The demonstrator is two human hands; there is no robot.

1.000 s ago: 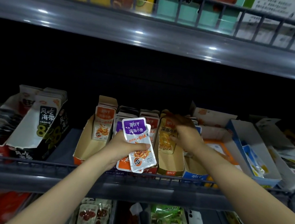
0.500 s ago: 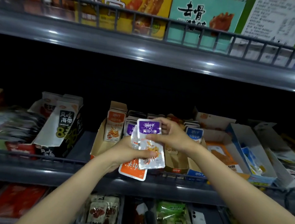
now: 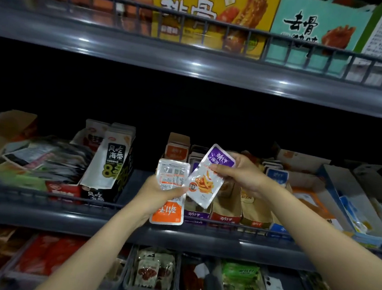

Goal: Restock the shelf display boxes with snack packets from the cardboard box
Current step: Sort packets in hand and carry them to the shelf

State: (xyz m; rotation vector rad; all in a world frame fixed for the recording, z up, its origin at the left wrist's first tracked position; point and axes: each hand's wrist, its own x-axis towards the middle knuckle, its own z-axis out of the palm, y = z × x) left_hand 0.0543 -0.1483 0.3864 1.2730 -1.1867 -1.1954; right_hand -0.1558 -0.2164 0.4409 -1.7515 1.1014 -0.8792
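My left hand (image 3: 158,195) grips an orange-ended snack packet (image 3: 168,210), held upside down with its printed back facing me. My right hand (image 3: 242,174) pinches a purple-topped packet (image 3: 205,180) by its upper part and holds it tilted beside the orange one, their edges touching. Both hands hover in front of a row of narrow cardboard display boxes (image 3: 226,208) on the middle shelf. Orange packets (image 3: 176,153), purple packets (image 3: 195,159) and blue packets (image 3: 276,175) stand upright in these boxes. The cardboard supply box is out of view.
A black-and-white seaweed box (image 3: 112,161) stands to the left, with loose dark packets (image 3: 50,158) beyond it. Open blue-edged trays (image 3: 351,205) sit at the right. A wire rail (image 3: 42,195) fronts the shelf. The upper shelf (image 3: 193,59) overhangs; lower bins (image 3: 153,271) hold more snacks.
My right hand left the display boxes, took the purple packet from the stack in my left hand and pulled it aside to the right. The view tilted upward.
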